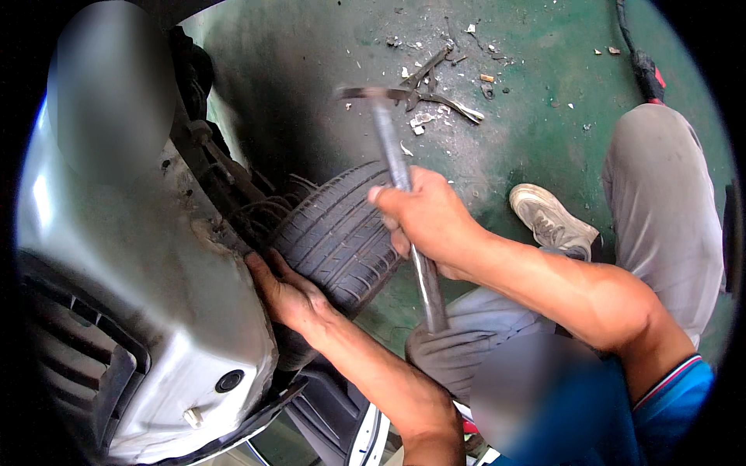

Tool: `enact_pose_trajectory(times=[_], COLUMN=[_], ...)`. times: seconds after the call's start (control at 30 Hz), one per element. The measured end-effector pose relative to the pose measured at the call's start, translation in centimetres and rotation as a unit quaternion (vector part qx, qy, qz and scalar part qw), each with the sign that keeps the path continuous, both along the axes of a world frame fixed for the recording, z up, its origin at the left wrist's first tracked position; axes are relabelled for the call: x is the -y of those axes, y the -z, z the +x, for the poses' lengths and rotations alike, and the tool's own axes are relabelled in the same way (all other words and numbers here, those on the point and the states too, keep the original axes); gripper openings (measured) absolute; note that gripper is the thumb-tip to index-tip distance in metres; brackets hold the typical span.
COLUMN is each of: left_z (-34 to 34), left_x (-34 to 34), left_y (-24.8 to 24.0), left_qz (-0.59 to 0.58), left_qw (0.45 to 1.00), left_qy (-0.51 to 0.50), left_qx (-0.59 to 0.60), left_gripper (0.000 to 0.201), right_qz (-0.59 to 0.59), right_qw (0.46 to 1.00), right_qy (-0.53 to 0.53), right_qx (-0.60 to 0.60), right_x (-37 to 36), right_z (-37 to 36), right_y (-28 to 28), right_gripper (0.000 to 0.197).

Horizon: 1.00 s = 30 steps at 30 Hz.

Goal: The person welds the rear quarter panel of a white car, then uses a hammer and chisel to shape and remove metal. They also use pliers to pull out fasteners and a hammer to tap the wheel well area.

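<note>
- While the right hand (426, 213) is wrapped around the handle of a steel hammer (394, 159), whose head rises beyond the knuckles, the left hand (294, 301) lies apart from it at the edge of a silver car body panel (167, 268); whether its fingers grip or only brace, I cannot tell.
- Between the two hands sits a treaded tyre (338, 233), and just beyond the left fingers is what looks like a coil spring (272, 208).
- Judging by the raised tool, the step in hand is hammering around the panel's rough edge; a blow from here calls for careful aim and left fingers kept clear.
- Beyond the right hand, pliers (449, 103) lie among pale chips (422, 119) on the green workshop floor (544, 136).
- Right of that hand are a worn shoe (544, 213) and, farther off, a black cable (643, 68).
</note>
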<state>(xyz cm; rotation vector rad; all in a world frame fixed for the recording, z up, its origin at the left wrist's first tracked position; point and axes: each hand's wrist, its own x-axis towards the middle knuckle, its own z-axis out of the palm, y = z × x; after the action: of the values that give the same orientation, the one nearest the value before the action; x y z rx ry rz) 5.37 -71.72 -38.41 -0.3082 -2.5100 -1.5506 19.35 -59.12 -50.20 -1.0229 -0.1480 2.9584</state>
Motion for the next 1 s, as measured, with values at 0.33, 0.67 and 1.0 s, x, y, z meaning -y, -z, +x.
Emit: enact_pose_trajectory(times=[0.33, 0.67, 1.0], left_z=[0.2, -3.7, -0.8], left_x=[1.1, 8.7, 0.5], left_y=[-0.5, -0.5, 0.6], left_qz=[-0.028, -0.093, -0.022], left_qw=[0.995, 0.995, 1.000], left_qy=[0.030, 0.045, 0.000], left_qx=[0.087, 0.000, 0.007], left_gripper=[0.064, 0.064, 0.060], right_qz=[0.230, 0.186, 0.366], right_qw=[0.939, 0.933, 0.900], right_qy=[0.011, 0.151, -0.008], right_qx=[-0.254, -0.269, -0.235], right_x=[2.7, 4.2, 0.6], right_z=[1.6, 2.0, -2.0], right_y=[-5.3, -6.8, 1.1], right_gripper=[0.024, 0.024, 0.030])
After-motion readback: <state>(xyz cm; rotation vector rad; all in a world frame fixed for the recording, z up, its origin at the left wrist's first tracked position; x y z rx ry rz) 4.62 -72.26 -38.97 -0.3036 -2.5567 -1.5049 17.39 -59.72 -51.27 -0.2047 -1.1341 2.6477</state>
